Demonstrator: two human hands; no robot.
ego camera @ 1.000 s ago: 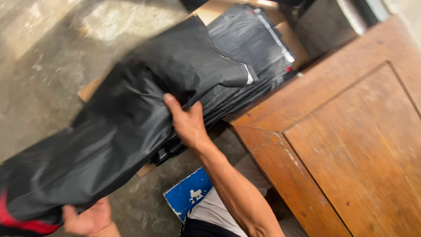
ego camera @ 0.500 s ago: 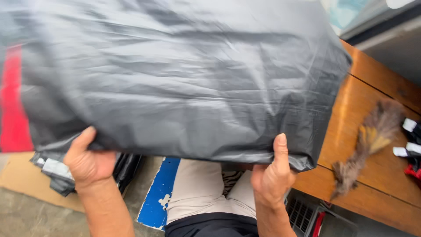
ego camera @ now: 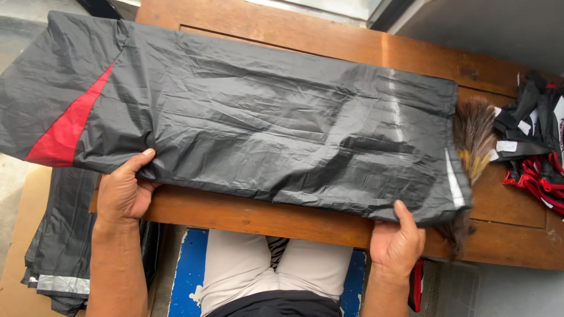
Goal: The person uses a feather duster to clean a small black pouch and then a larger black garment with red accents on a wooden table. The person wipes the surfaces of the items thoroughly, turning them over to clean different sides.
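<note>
Crinkled, faintly glossy garment [ego camera: 264,123] on smooth wooden table [ego camera: 329,44]

Garment workshop: stacked rainwear [ego camera: 531,141], worktable [ego camera: 294,214]

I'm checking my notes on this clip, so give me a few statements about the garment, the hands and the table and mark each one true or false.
1. The folded black waterproof garment lies on the wooden table. True.
2. The garment has a blue panel at its left end. False: the panel is red.
3. The left hand and the right hand both hold the garment's near edge. True.
4. The feather duster lies on top of the garment. False: it lies beside the garment's right end, partly under it.
5. More black and red garments are piled at the table's right end. True.
</note>
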